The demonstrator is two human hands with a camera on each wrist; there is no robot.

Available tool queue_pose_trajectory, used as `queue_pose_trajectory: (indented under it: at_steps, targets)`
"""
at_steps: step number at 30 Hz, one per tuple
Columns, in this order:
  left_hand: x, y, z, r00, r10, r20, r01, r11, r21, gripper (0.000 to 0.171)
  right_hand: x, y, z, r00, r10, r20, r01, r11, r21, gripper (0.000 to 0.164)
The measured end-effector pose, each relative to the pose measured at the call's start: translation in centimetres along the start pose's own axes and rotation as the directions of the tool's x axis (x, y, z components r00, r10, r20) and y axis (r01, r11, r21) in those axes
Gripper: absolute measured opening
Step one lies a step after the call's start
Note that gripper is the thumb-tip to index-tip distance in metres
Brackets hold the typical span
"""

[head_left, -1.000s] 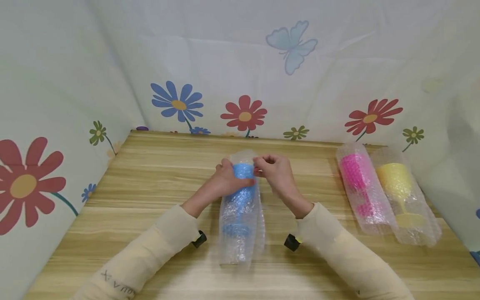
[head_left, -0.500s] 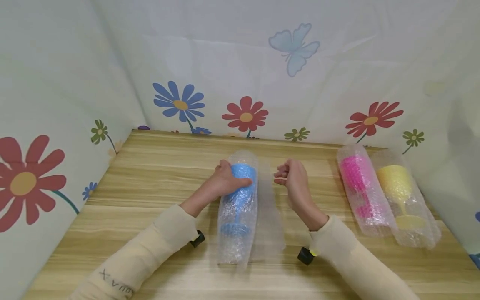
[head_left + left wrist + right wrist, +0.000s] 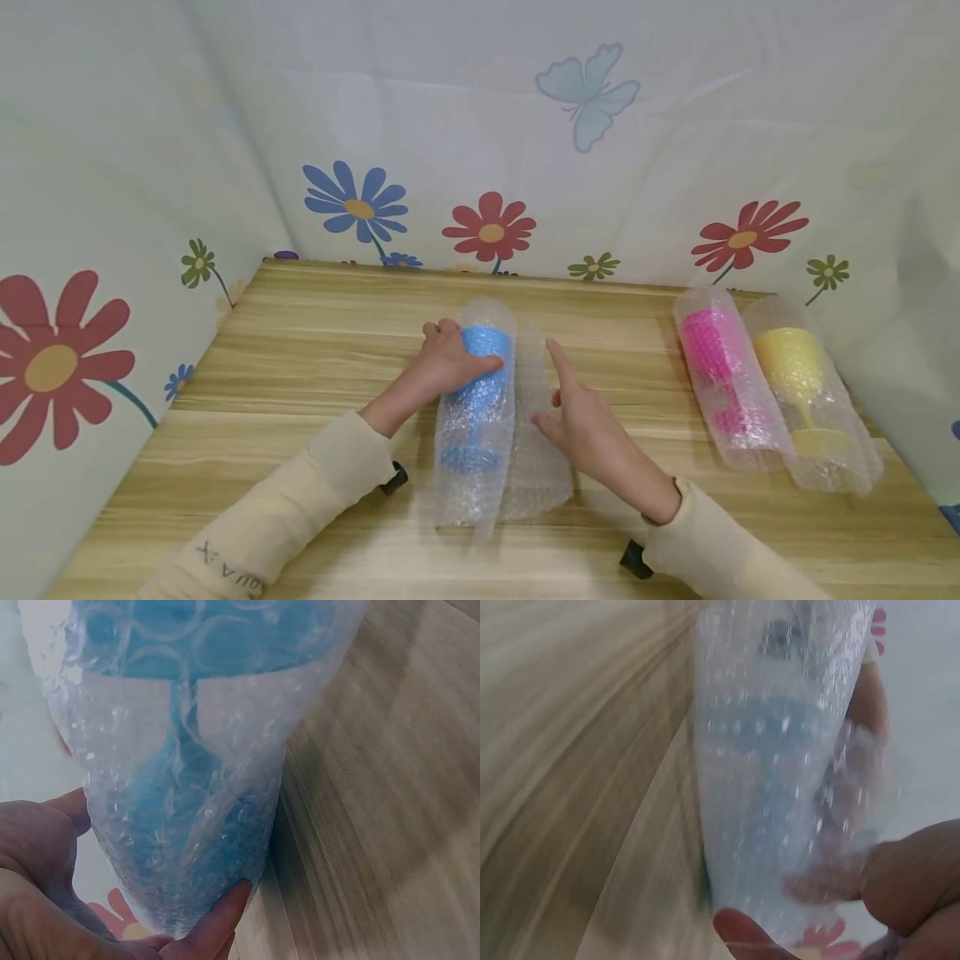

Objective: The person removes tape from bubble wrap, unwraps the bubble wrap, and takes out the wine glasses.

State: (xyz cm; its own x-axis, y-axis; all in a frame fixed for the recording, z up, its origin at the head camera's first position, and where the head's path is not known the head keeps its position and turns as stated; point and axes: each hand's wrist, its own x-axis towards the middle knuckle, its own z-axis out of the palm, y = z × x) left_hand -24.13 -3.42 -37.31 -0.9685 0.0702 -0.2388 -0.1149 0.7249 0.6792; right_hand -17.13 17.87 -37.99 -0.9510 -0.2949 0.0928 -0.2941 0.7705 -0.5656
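Observation:
In the head view a blue goblet (image 3: 485,354), wrapped in bubble wrap (image 3: 467,500), lies on the wooden table with its foot toward me. My left hand (image 3: 450,362) grips the wrapped bowl from the left, thumb across the top, also seen around the bowl in the left wrist view. A loose flap of bubble wrap (image 3: 536,479) spreads to the right of the goblet. Beside that flap is my right hand (image 3: 588,425), index finger stretched forward and thumb apart. In the right wrist view the thumb shows blurred through the plastic; firm contact is unclear.
Two more goblets in bubble wrap, one pink (image 3: 712,354) and one yellow (image 3: 795,367), lie side by side at the table's right. A flowered cloth (image 3: 420,108) stands behind and beside the wooden table (image 3: 315,333).
My right hand has come away from the goblet's rim, moving right and then toward me, its index finger now straight. The wrap flap has opened out to the right. My left hand stays in place.

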Motion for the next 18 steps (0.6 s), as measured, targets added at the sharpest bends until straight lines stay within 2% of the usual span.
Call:
queue_pose_trajectory:
  at_steps: [3,5,8,10,13,15,18]
  targets:
    - [-0.3,0.1,0.0,0.999,0.027,-0.032,-0.026,1.000,0.008,0.099,-0.7,-0.9,0.0,0.995,-0.075,-0.069,0.070,0.995,-0.074,0.103]
    - [-0.5,0.1,0.2,0.997,0.064,-0.041,-0.063,0.998,0.016,0.095,-1.0,-1.2,-0.1,0.991,-0.118,-0.070,0.109,0.987,-0.119,0.097]
    - [-1.0,0.3,0.4,0.987,0.150,-0.060,-0.145,0.986,0.088,0.077,-0.8,-1.2,-0.3,0.988,-0.152,0.012,0.152,0.976,-0.153,0.073]
    - [-1.3,0.3,0.5,0.972,0.225,-0.074,-0.208,0.961,0.183,0.064,0.0,-0.8,-0.4,0.984,-0.145,0.106,0.156,0.982,-0.110,0.052]
    - [-1.8,0.3,0.5,0.939,0.331,-0.095,-0.288,0.906,0.309,0.044,1.7,0.1,-0.1,0.972,-0.059,0.226,0.049,0.998,0.049,0.029]
    - [-2.1,0.2,0.3,0.918,0.384,-0.101,-0.328,0.876,0.354,0.037,2.9,0.6,0.2,0.961,0.010,0.275,-0.054,0.987,0.153,0.027]
    - [-2.5,0.2,0.1,0.899,0.423,-0.110,-0.358,0.857,0.371,0.032,3.8,0.9,0.5,0.950,0.075,0.303,-0.152,0.959,0.240,0.030]
